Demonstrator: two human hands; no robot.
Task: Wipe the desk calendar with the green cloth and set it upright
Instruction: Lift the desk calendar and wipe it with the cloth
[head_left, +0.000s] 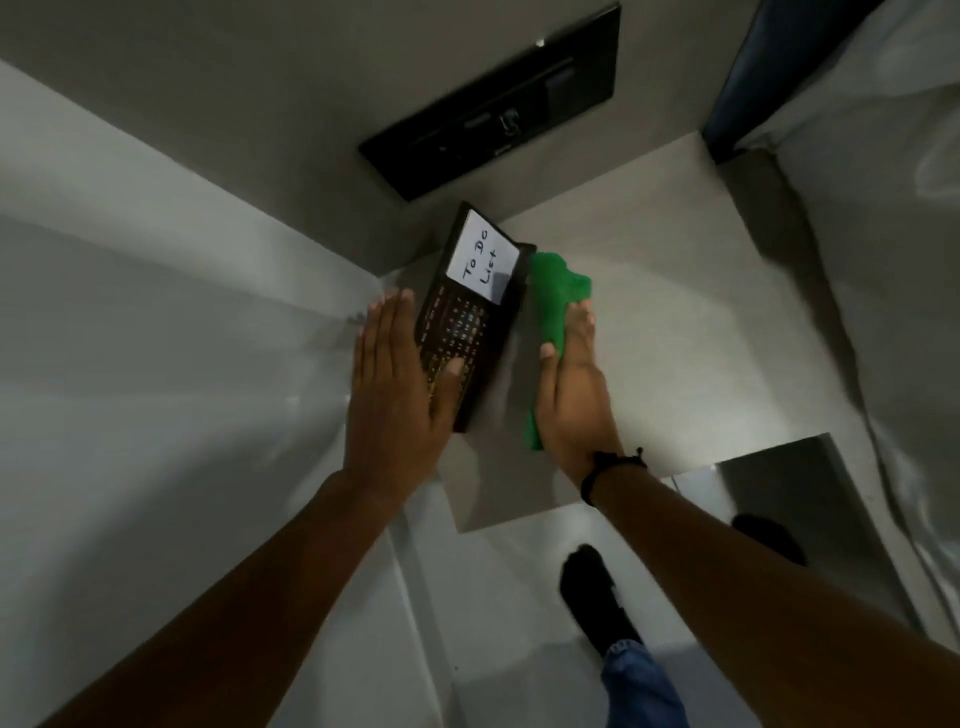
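Observation:
The black desk calendar (470, 312) lies on the grey tabletop (649, 291) near its left edge, with a white "To Do List" note stuck on its far part. My left hand (400, 379) lies on the calendar's near left side, fingers straight along its edge and thumb across the printed dates. Just right of the calendar lies the crumpled green cloth (553, 296). My right hand (571, 384) rests on the cloth's near part with fingers around it.
A black wall-mounted screen (493, 104) hangs beyond the table. White bedding (883, 208) lies at the right. A dark shoe (597, 597) and a jeans leg stand on the pale floor below the table's near edge.

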